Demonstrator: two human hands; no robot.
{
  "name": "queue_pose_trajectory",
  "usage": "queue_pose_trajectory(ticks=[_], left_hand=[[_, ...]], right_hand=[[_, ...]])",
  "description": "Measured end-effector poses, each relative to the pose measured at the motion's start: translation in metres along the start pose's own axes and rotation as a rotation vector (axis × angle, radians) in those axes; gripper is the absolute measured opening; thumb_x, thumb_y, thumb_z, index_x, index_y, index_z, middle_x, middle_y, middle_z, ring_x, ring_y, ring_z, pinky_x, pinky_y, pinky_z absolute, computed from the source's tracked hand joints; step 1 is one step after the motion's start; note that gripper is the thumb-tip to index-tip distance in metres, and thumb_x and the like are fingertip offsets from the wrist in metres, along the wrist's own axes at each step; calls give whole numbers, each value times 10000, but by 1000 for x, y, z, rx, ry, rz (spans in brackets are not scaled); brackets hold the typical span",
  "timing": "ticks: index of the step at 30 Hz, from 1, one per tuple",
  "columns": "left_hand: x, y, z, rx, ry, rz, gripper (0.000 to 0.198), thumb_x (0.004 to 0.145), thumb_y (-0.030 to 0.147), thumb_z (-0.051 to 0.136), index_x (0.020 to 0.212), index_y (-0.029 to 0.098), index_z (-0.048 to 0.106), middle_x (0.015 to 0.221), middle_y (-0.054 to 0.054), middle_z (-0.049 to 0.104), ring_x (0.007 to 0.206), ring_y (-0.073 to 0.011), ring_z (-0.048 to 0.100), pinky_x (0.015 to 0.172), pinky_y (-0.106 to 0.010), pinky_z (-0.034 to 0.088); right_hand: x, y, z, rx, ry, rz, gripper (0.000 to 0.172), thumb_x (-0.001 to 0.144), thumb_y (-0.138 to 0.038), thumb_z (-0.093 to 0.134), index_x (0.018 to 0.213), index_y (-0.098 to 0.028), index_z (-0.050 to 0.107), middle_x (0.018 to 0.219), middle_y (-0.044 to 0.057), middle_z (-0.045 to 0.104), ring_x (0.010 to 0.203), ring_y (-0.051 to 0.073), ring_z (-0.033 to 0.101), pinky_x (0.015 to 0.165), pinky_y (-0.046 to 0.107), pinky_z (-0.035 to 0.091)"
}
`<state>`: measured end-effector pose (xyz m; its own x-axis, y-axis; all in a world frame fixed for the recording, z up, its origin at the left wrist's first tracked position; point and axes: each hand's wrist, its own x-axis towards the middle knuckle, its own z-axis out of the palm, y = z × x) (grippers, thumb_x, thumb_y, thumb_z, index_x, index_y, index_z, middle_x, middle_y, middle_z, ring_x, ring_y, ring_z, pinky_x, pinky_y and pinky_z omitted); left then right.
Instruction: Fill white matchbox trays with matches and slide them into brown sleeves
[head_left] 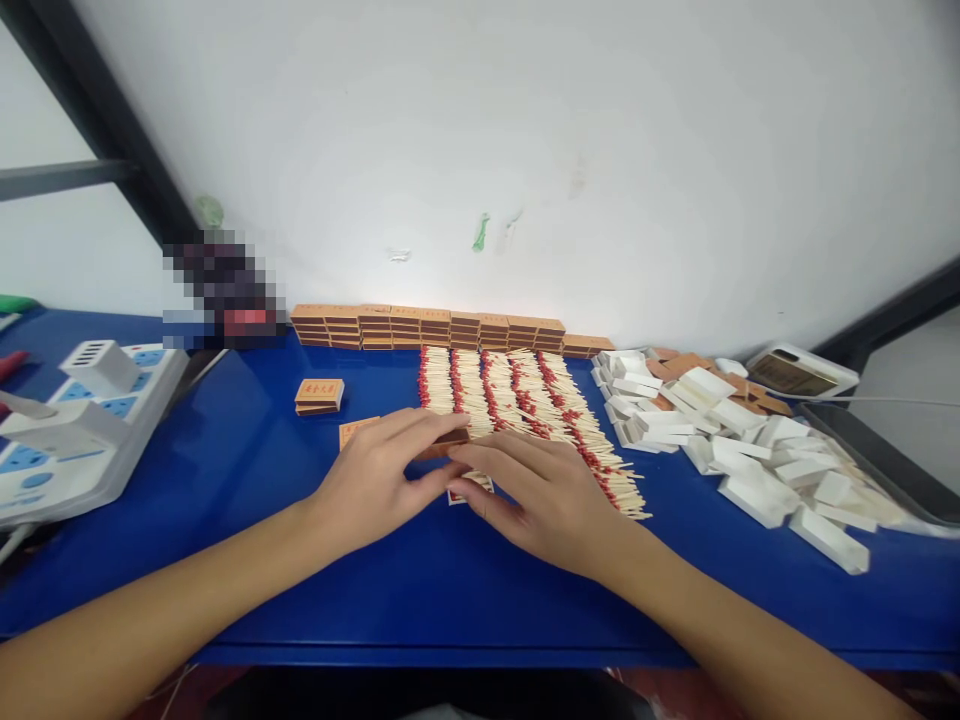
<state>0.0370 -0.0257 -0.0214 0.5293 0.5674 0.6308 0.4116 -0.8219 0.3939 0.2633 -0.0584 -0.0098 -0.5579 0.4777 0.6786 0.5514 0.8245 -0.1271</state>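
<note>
My left hand (382,465) is closed round an orange-brown matchbox sleeve (442,443), its thumb below and its fingers over the top. Close against it is my right hand (544,490), with thumb and fingers bent over a small white matchbox tray (457,497). Red match heads show in that tray, but my fingers cover most of it. Another orange matchbox (358,431) lies flat, partly behind my left hand. Beyond my hands, loose matches (517,400) with red heads lie in several long rows.
Stacked matchboxes (420,328) line the wall, and a small stack (319,396) stands to the left. White empty trays (750,460) and brown sleeves (679,365) heap on the right beside a phone (802,370). A power strip (135,440) occupies the left of the blue table (360,600).
</note>
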Motion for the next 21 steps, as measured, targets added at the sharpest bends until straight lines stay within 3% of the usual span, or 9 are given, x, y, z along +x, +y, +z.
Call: queue_pose_trajectory(ticks=[2,5,10,16,21], left_hand=[[4,-3,-3,-41,3,-29,315,1039,309,690,1341,224,673,1213,-56,806,1095,-211,779,979,-329,611],[12,-7,-9,-156,-35,-224,287,1029,392,704,1268,233,692,1148,-31,808,1061,-210,781,932,-306,613],[19,-15,-13,-455,-174,-478,332,1023,504,667,1165,210,723,972,-25,775,771,-159,719,679,-269,586],[21,-19,-14,-740,-333,-605,484,869,367,849,1286,186,683,1150,-71,802,1052,-228,763,935,-368,616],[24,-25,-18,-607,-298,-556,530,848,418,868,1304,196,715,1206,-79,800,1085,-268,757,900,-377,600]], right_hand=[[-1,7,-3,50,11,23,188,1055,-185,643,1241,-174,667,1133,83,792,979,188,760,802,309,590],[-4,20,-11,109,-34,154,221,1048,-229,653,1261,-181,684,1099,87,767,878,179,731,749,318,579],[-7,32,-17,145,-408,240,435,935,-410,824,1299,-204,706,1150,99,740,1082,278,690,916,427,578],[-6,31,-16,177,-587,323,258,968,-330,780,1187,-201,735,1136,94,715,1030,260,682,881,413,561],[-8,39,-28,164,-549,382,283,979,-355,770,1215,-210,712,1153,89,734,1038,254,682,840,379,547]])
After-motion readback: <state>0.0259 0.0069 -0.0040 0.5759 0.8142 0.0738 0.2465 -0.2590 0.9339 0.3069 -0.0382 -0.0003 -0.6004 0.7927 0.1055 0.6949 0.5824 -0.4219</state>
